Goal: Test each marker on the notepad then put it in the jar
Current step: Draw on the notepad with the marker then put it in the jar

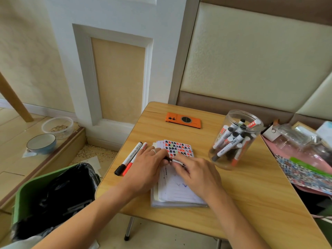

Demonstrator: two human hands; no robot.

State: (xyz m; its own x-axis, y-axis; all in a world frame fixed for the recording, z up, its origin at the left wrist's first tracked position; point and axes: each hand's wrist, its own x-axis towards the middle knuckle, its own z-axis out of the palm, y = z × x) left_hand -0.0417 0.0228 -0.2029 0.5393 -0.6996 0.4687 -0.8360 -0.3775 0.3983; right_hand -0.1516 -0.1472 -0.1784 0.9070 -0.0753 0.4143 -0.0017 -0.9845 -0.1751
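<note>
Both hands meet over the notepad (177, 192), sharing one marker (175, 161). The left hand (146, 167) pinches its black cap end while the right hand (195, 174) curls around the barrel, a grip that suits pulling the cap off or pressing it back on; which one I cannot tell. The pad lies open under them, so the tip can reach paper at once. Two more markers (131, 158) lie together on the surface (242, 191) left of the pad, probably awaiting testing. The jar (235, 139), well filled, stands open to the right, near the right hand for dropping.
</note>
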